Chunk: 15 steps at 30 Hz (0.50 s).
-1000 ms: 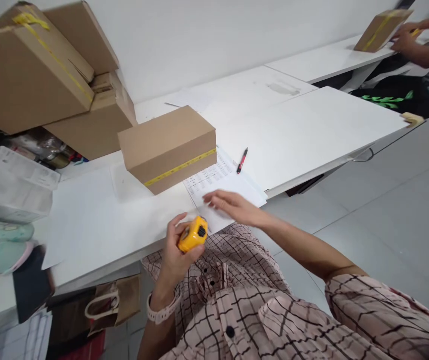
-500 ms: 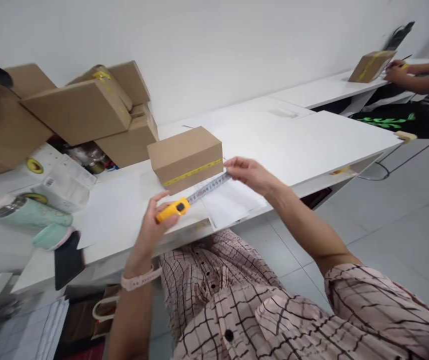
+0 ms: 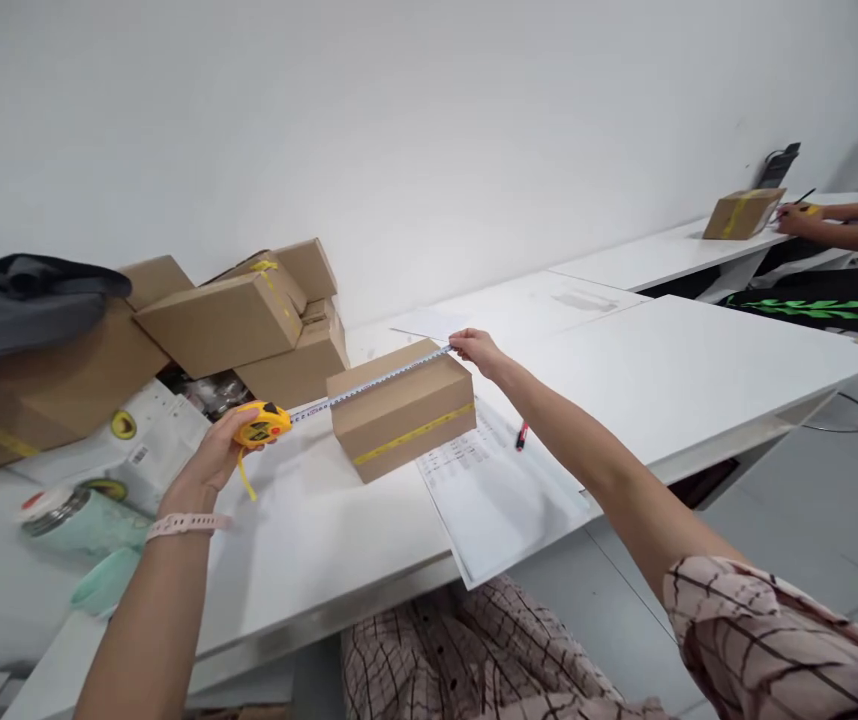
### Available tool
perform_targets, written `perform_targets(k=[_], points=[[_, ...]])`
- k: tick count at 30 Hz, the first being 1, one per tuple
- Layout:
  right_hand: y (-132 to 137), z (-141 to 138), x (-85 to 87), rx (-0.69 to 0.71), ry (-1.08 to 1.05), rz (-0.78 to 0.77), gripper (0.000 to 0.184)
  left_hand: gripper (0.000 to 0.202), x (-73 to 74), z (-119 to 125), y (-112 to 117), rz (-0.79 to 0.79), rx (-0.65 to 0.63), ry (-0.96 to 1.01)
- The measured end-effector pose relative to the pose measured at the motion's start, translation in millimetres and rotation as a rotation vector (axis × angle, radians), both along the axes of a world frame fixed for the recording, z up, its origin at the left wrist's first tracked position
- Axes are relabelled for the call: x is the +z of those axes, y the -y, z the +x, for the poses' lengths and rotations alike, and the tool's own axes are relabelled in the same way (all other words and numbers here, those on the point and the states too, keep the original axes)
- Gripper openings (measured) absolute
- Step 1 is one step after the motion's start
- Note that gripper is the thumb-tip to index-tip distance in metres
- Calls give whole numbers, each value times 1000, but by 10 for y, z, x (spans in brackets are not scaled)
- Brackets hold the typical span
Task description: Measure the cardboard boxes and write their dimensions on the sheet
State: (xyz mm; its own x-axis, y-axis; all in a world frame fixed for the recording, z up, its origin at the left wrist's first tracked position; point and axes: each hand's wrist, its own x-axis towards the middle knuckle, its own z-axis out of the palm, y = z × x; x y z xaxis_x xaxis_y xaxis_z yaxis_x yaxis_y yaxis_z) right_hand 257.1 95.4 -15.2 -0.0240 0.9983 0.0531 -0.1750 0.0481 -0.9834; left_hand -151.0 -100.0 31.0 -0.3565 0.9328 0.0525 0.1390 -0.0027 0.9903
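Observation:
My left hand (image 3: 215,450) is closed around the yellow case of a tape measure (image 3: 262,425), left of a cardboard box (image 3: 406,418) on the white table. The metal blade (image 3: 384,378) is drawn out and stretches along the top of the box. At the box's far right corner, my right hand (image 3: 474,350) pinches the blade's end. A strip of yellow tape runs along the box's front side. Below the left hand dangles a yellow strap (image 3: 247,478). Printed sheets (image 3: 496,500) lie partly beside the box, and a red and black pen (image 3: 522,436) rests on them.
Several cardboard boxes (image 3: 226,320) are piled at the back left, with a dark cap-like thing (image 3: 24,300) on top. A mint bottle (image 3: 91,525) and mint cup (image 3: 106,582) stand at left. Far right, a co-worker's hands (image 3: 796,218) are near another taped box (image 3: 744,214).
Both hands have risen and spread apart, drawing out more blade. The tape has moved from in front of the box to across its top. My view has tilted upward.

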Motion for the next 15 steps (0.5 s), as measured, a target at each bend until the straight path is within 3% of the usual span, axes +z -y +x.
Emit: perform_targets(k=[8, 15], points=[[-44, -76, -191, 42, 122, -36, 19, 62, -166, -26, -280, -54, -41, -3], [-21, -79, -271, 172, 179, -178, 23, 65, -162, 89, -349, -79, -129, -3]])
